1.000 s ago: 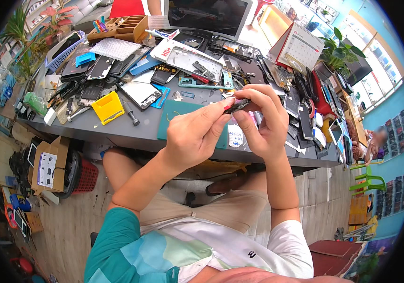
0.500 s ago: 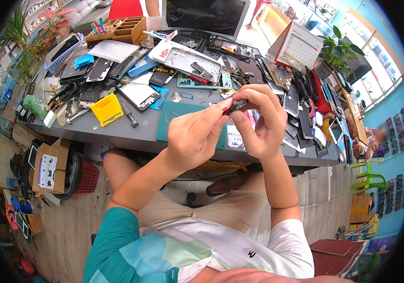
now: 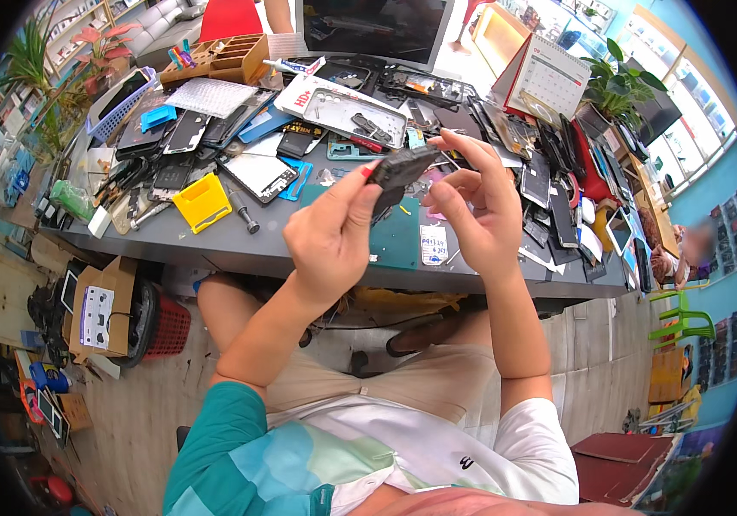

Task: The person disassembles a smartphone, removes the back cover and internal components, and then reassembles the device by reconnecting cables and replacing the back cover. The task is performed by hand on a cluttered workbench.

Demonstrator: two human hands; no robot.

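Note:
My left hand (image 3: pixel 330 236) grips a dark, flat, phone-like device (image 3: pixel 403 170) by its left end, thumb on the near side. A small red bit shows at the fingertips. The device is raised and tilted above a teal work mat (image 3: pixel 396 239) on the desk. Just to its right, my right hand (image 3: pixel 487 219) is apart from it, fingers curved and spread, with nothing seen between them. A small white card with handwriting (image 3: pixel 433 246) lies at the mat's right edge, below the right hand.
The grey desk (image 3: pixel 274 245) is crowded with phone parts. A yellow plastic holder (image 3: pixel 201 204) and a metal-handled tool (image 3: pixel 243 212) lie left of the mat. Behind stand a white tray-like box (image 3: pixel 347 107), a monitor (image 3: pixel 375 30) and a desk calendar (image 3: pixel 544 79). Phones pile up at right.
My right hand has let go of the device and moved slightly away, fingers opening. The left hand has turned the device so its broad face shows.

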